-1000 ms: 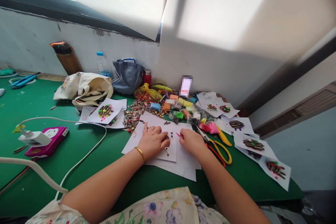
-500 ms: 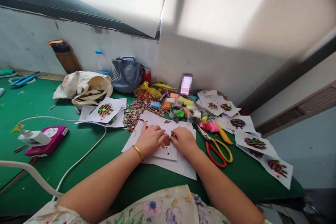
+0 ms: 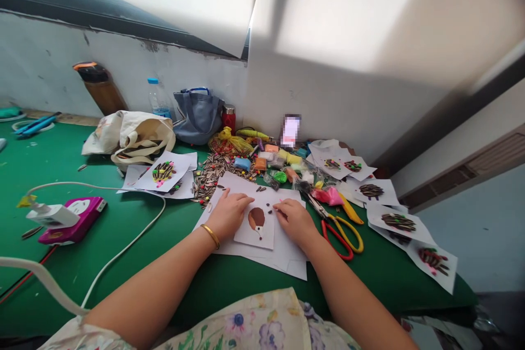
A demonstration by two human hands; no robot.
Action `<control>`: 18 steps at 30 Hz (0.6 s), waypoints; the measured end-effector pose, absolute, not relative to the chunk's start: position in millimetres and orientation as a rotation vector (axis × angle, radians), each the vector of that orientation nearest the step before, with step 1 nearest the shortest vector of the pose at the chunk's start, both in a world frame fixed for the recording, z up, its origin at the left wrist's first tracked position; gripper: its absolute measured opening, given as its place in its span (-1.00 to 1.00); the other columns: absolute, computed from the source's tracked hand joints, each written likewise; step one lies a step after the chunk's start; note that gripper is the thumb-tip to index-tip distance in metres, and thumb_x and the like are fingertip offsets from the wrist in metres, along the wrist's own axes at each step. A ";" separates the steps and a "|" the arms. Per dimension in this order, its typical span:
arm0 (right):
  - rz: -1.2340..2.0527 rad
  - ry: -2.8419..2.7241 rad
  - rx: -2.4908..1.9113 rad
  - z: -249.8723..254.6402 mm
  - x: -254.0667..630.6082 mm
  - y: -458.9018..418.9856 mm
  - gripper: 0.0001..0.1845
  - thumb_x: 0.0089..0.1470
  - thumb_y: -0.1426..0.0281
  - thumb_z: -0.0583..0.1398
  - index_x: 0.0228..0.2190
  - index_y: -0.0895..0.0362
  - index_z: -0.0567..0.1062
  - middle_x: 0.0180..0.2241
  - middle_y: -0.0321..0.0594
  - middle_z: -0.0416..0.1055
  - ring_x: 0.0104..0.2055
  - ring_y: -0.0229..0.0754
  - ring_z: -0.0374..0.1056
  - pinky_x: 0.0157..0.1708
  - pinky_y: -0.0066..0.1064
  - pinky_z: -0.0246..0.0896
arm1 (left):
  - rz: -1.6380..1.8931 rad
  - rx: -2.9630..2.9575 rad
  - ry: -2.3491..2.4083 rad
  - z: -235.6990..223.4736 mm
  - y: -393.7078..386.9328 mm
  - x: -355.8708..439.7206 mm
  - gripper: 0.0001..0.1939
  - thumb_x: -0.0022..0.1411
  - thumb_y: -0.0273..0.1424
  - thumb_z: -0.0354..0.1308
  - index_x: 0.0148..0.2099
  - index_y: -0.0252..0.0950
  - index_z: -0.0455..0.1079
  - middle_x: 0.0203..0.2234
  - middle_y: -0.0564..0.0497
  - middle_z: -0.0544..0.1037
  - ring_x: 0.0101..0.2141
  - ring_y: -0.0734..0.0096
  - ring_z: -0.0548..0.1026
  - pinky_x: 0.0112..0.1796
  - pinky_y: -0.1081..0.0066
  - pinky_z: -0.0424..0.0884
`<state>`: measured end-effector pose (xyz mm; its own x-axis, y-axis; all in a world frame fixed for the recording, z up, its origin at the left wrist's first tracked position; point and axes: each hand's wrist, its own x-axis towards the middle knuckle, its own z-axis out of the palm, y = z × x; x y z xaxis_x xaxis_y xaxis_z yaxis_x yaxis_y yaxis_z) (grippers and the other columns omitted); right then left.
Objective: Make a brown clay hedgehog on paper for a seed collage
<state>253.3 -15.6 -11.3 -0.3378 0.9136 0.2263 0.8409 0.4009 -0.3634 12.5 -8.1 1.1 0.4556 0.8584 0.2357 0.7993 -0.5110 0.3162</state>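
A small white card (image 3: 246, 235) printed with a brown hedgehog (image 3: 257, 217) lies on a stack of white paper (image 3: 287, 262). My left hand (image 3: 230, 214) rests on the card's left side, fingers stretched out and holding nothing. Just right of the card, the fingers of my right hand (image 3: 293, 221) are pinched together. A bit of a small pink piece shows at their tips; its kind is unclear. Small dark balls (image 3: 269, 208) sit on the paper between the card and my right fingers. Loose sunflower seeds (image 3: 261, 189) lie above the card.
Behind the paper are a seed heap (image 3: 213, 172) and wrapped clay blocks (image 3: 260, 164). Scissors (image 3: 340, 235) and a yellow cutter (image 3: 350, 209) lie right, beside seed-covered hedgehog cards (image 3: 397, 223). On the left are a power bank (image 3: 77, 224), a white cable (image 3: 127, 254) and bags (image 3: 199, 117).
My right hand moved in over the card's dark balls, then drew back slightly right. My left hand slid left, uncovering the brown hedgehog. The view shifted slightly.
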 end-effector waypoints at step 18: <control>0.108 -2.389 -1.478 -4.3 247.2 -26.7 -0.63 0.12 0.53 0.14 -0.10 -0.03 0.58 -0.18 -0.17 0.40 -0.08 -0.11 0.22 -0.03 -0.30 0.07 | 0.526 2.585 1.451 -1.2 -8.0 11.8 -0.69 0.29 -0.52 0.00 -0.08 -0.09 0.48 -0.13 0.02 0.57 -0.09 0.30 0.48 0.24 0.03 -0.07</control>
<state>247.2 -26.7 -4.3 -0.4080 0.8817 0.2368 0.8569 0.4594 -0.2341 11.8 -8.0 -1.2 0.4766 0.8469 0.2357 0.8013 -0.5288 0.2797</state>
